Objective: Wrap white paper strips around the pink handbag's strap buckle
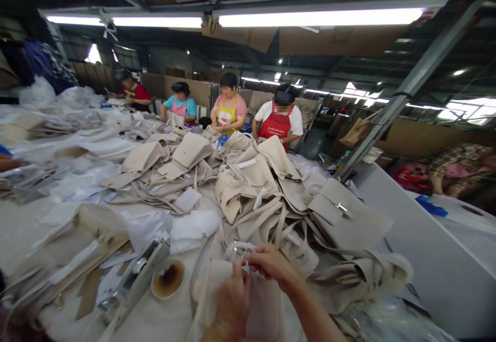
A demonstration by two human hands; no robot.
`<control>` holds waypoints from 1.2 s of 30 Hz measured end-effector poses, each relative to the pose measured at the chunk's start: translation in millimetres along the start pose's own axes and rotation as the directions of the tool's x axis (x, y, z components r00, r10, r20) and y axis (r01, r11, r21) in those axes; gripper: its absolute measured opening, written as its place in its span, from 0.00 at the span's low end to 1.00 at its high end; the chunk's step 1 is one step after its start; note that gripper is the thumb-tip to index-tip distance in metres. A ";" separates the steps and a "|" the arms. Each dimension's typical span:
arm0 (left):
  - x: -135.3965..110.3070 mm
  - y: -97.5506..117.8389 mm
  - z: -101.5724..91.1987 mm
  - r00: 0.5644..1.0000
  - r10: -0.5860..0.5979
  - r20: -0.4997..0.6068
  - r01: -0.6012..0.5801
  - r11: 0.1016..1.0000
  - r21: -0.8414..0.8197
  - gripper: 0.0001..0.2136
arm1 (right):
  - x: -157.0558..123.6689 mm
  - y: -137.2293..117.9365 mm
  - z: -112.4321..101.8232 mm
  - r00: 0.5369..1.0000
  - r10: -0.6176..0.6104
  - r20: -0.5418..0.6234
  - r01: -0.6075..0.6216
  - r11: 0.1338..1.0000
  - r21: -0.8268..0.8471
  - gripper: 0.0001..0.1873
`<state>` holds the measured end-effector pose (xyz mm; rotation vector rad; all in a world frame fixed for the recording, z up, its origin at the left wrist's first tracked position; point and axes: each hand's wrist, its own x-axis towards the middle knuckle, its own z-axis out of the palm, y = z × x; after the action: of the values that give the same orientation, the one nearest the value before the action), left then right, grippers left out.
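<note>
Close in front of me lies a beige bag [265, 306], with my left hand [234, 298] over its near part. My right hand [273, 267] reaches in from the right, its fingers closed in a pinch. The fingertips of both hands meet at a small pale piece by the bag's upper edge, too small to name. My left thumb and fingers are also closed there. Just beyond the fingertips is a whitish strap loop [236, 250] with a bit of shiny metal. Something thin and red shows under my left hand, mostly hidden.
A heap of beige bags [248, 176] covers the table ahead; one bag [344, 210] has a metal clasp. To the left are a small bowl [168, 279] of brown stuff, a metal tool [135, 280] and white paper [189, 228]. Several co-workers [228, 107] work across the table. A slanted post [411, 83] stands right.
</note>
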<state>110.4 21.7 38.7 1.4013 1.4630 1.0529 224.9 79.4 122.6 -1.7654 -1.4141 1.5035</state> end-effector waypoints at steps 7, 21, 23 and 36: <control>1.6 6.5 -3.5 1.000 0.000 -0.007 0.000 1.000 -0.006 0.16 | 15.9 14.7 1.0 0.997 -0.028 -0.070 0.017 0.988 -0.155 0.12; 14.5 18.9 -16.1 0.877 -0.376 0.300 0.480 0.633 -0.608 0.16 | 5.2 43.3 9.6 0.995 -0.048 -0.092 0.066 0.977 0.205 0.16; 13.8 18.7 -17.5 0.873 -0.393 0.287 0.483 0.623 -0.615 0.17 | 6.7 46.5 16.1 0.984 -0.078 -0.161 0.116 0.964 0.241 0.17; 9.9 4.8 -14.4 0.893 -0.379 0.241 0.447 0.701 -0.556 0.21 | 4.5 45.6 34.7 0.978 -0.074 -0.193 0.150 0.895 0.420 0.13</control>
<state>97.8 31.4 47.5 0.6156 1.1359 0.9992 212.2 55.6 71.9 -1.4697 -0.9824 1.4294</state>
